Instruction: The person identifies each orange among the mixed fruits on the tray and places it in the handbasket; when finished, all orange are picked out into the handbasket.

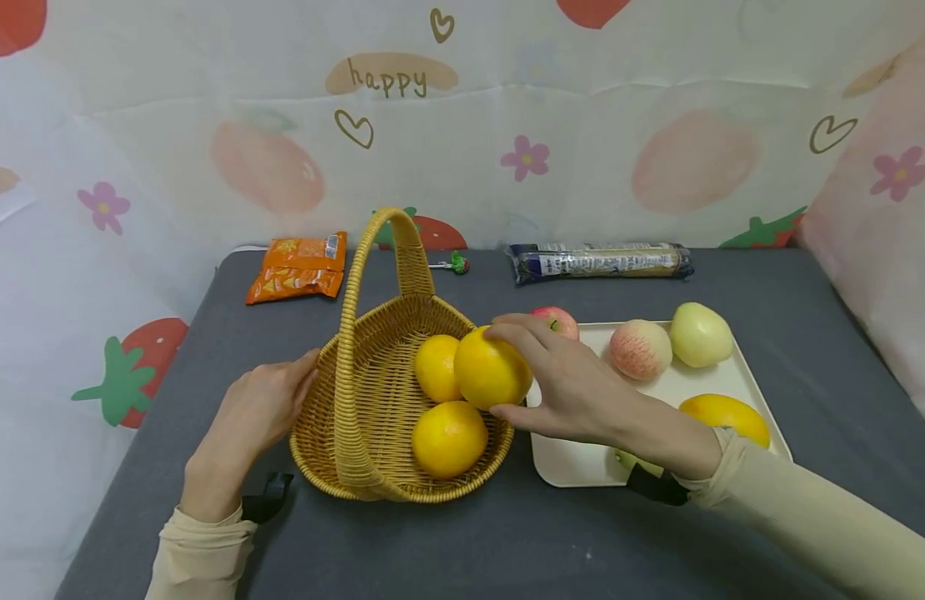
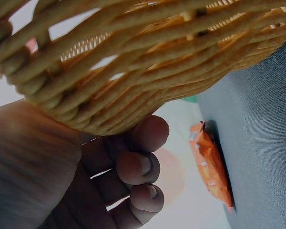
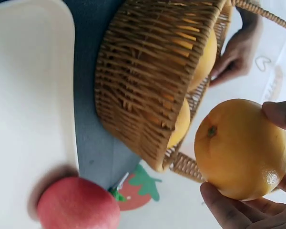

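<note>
A wicker basket (image 1: 376,392) with a tall arched handle stands on the table, left of centre. My left hand (image 1: 256,412) grips its left rim; in the left wrist view, fingers (image 2: 138,169) curl in under the woven edge. Above the basket's right rim, my right hand (image 1: 563,387) holds an orange (image 1: 491,368) between thumb and fingers. The right wrist view shows this orange (image 3: 238,148) clear of the weave. Two more oranges lie inside the basket, a rear one (image 1: 436,367) partly hidden by the held one and a front one (image 1: 450,440).
A cream tray (image 1: 567,467) at right carries a red apple (image 1: 556,322), a peach (image 1: 640,350), a pale green fruit (image 1: 701,335), a yellow mango (image 1: 725,417) and a greenish fruit under my forearm. Along the back lie an orange snack packet (image 1: 299,268), a lollipop (image 1: 458,263) and a long wrapped pack (image 1: 605,261).
</note>
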A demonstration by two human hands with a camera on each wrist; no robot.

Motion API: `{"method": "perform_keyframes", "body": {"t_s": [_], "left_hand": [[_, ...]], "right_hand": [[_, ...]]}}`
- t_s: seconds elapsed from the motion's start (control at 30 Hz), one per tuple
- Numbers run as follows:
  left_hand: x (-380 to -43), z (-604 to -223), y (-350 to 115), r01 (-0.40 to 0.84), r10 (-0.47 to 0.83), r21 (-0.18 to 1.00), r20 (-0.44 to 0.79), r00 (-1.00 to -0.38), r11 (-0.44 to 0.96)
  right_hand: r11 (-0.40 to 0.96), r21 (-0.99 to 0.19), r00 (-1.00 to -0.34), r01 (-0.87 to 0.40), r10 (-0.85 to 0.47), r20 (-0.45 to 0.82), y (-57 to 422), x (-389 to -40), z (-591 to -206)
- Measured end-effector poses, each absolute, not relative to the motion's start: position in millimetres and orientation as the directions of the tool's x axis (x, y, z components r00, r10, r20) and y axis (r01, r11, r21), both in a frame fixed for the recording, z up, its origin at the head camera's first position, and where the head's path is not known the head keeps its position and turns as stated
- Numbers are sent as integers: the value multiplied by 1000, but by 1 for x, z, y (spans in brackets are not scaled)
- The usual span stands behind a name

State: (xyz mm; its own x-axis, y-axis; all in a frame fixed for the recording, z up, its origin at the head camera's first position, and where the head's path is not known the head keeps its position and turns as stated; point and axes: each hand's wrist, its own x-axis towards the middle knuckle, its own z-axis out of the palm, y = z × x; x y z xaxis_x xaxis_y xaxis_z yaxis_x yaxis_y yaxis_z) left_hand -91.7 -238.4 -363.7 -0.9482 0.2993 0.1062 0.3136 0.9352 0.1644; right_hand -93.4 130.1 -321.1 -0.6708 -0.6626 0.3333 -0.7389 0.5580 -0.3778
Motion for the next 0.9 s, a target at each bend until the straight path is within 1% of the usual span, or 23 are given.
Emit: {"method": "perform_keyframes", "body": {"t_s": [0.13,0.3,0.57,0.73,0.9], "left_hand": [[-92,-364,-239,307,295,163,94,-951,938],[-92,-365,-239,311,298,162,102,-949,936],[-91,-365,-239,312,299,163,100,-949,936],[-91,-364,-239,306,295,169,86,-952,937],[-92,-363,-238,307,296,170,87,-951,936]], "right_hand": [[526,-375,-639,-764,-697,325,122,-94,-326],[524,-375,-634,-765,-717,291,118,-93,-331],[529,-316,-614,-787,-719,325,114,-98,-336],[557,-281,-623,-782,-714,320,113,-101,-337],[568,-293,-638,-769,-715,287,111,-102,-336]]}}
